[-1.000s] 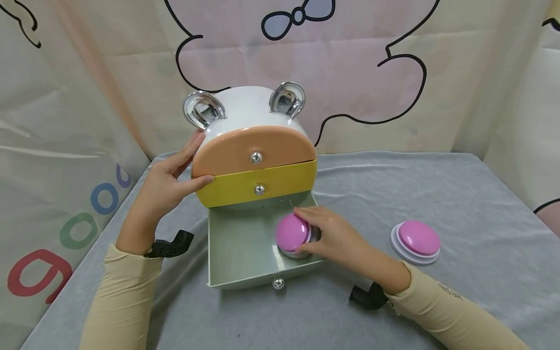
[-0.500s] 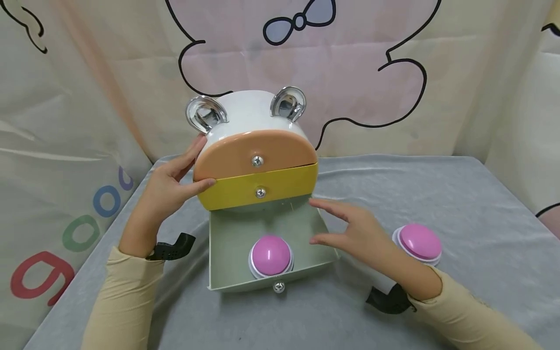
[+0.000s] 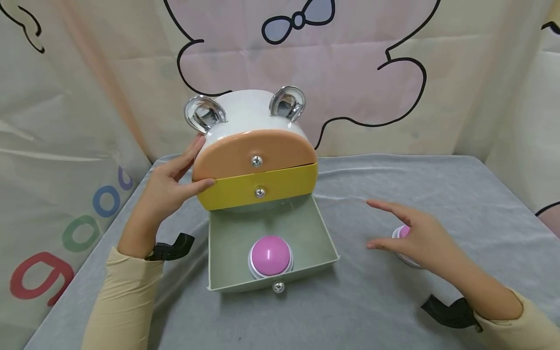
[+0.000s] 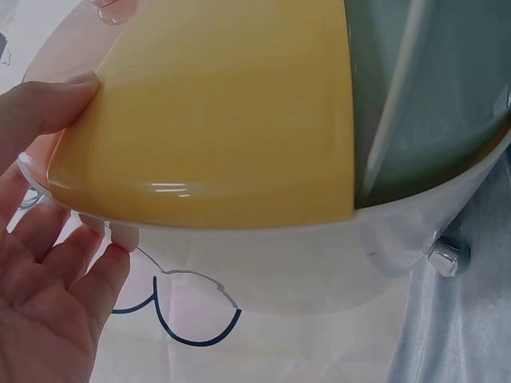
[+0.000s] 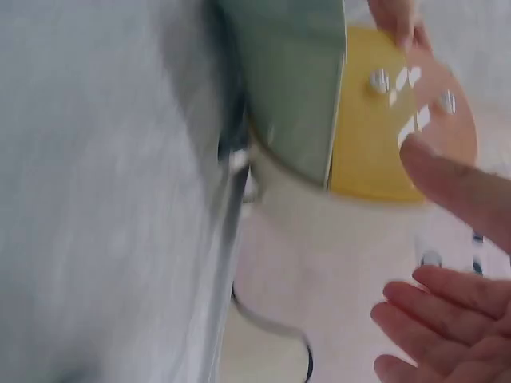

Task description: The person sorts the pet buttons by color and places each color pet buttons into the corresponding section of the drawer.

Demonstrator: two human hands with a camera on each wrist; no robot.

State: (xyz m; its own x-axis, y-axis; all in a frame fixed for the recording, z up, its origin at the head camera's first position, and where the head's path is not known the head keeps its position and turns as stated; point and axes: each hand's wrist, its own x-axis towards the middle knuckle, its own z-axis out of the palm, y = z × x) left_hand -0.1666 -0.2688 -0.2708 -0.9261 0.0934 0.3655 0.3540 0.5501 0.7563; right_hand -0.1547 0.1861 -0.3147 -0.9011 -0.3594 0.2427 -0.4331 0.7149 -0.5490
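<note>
A small white storage box with silver ears and stacked drawers stands on the table. The person's left hand grips its left side, thumb on the front near the yellow drawer and fingers behind; the left wrist view shows the same hold. The bottom green drawer is pulled out. Inside it, near the front, sits a round pink push button with a white base. To the right, the right hand holds nothing, thumb and fingers spread. It partly hides a second pink push button on the table.
The orange top drawer and the yellow one are closed, each with a silver knob. Another knob sticks out from the green drawer's front. Grey cloth covers the table, and a printed curtain hangs behind it.
The right hand has let go of one pink push button inside the green drawer and moved right, over towards the second button. The left hand keeps its hold on the box.
</note>
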